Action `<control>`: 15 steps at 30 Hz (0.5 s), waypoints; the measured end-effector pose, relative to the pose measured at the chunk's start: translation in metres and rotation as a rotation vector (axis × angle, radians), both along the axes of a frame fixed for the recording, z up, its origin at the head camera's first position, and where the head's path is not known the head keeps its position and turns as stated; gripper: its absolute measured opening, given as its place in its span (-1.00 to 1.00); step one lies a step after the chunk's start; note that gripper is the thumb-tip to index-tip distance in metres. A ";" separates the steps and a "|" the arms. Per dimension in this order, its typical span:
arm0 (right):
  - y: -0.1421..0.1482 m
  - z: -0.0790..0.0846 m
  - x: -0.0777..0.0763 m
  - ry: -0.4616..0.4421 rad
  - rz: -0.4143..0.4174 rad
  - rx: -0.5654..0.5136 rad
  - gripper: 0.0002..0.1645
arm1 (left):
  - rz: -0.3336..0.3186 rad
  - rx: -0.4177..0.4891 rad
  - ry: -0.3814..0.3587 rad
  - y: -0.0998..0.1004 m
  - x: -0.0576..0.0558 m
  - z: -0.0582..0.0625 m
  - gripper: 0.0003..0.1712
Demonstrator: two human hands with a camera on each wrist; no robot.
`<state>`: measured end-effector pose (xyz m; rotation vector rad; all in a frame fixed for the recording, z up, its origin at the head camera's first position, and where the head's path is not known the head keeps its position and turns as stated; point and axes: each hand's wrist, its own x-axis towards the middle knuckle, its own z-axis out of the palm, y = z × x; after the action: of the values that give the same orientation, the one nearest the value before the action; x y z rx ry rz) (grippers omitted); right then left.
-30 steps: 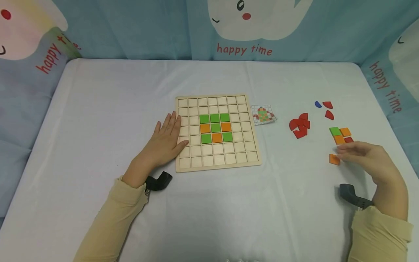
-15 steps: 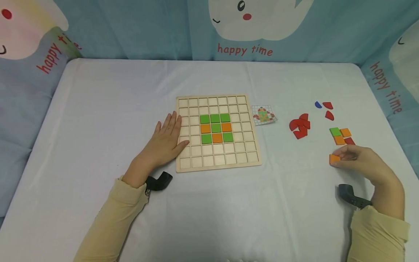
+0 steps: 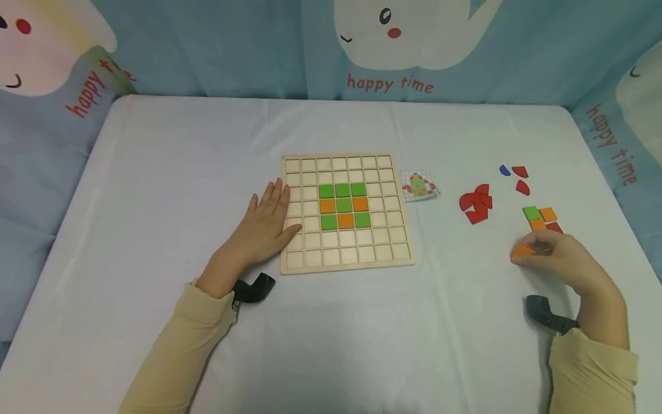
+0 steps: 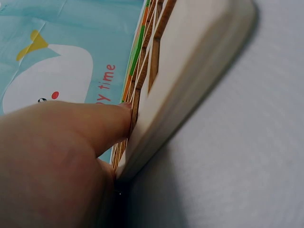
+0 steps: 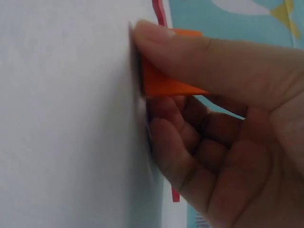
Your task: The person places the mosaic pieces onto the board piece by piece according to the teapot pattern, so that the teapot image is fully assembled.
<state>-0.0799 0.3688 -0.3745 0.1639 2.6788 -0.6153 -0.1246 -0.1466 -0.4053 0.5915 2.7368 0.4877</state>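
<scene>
Right hand (image 3: pixel 561 259) has now picked the orange square tile (image 3: pixel 521 251) up off the cloth.
Thumb and curled fingers pinch it; left hand (image 3: pixel 264 221) lies flat, fingers straight, on the wooden grid board (image 3: pixel 347 261).

open cloth between wooden board (image 3: pixel 347 261) and red pieces (image 3: pixel 476 206), pattern card (image 3: pixel 419 186) beside

White table cover (image 3: pixel 155 172) is spreading over the whole work surface. Small pattern card (image 3: pixel 419 186), printed with a gridded colour figure, is lying flat just beside the wooden grid's right edge. Cluster of red curved pieces (image 3: pixel 476 205) is sitting to the card's right. Two separate red pieces (image 3: pixel 520 179) and one blue piece (image 3: pixel 504 170) are lying farther back. Blue cartoon backdrop (image 3: pixel 388 52), lettered "happy time", is hanging behind the table.
</scene>
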 end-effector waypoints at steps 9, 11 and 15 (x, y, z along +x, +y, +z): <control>-0.014 -0.002 0.003 0.166 0.042 -0.108 -0.70 | 0.003 0.009 0.007 0.003 0.002 -0.002 -0.11; -0.019 -0.003 0.003 0.191 0.057 -0.203 -0.74 | 0.003 0.002 0.006 0.004 0.002 -0.002 -0.11; -0.031 -0.003 0.001 0.213 0.105 -0.380 -0.82 | 0.004 -0.008 0.005 0.004 0.003 -0.002 -0.11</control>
<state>-0.0786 0.3377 -0.3776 -0.1530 2.6831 -1.1462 -0.1217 -0.1423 -0.4072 0.5858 2.7441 0.4774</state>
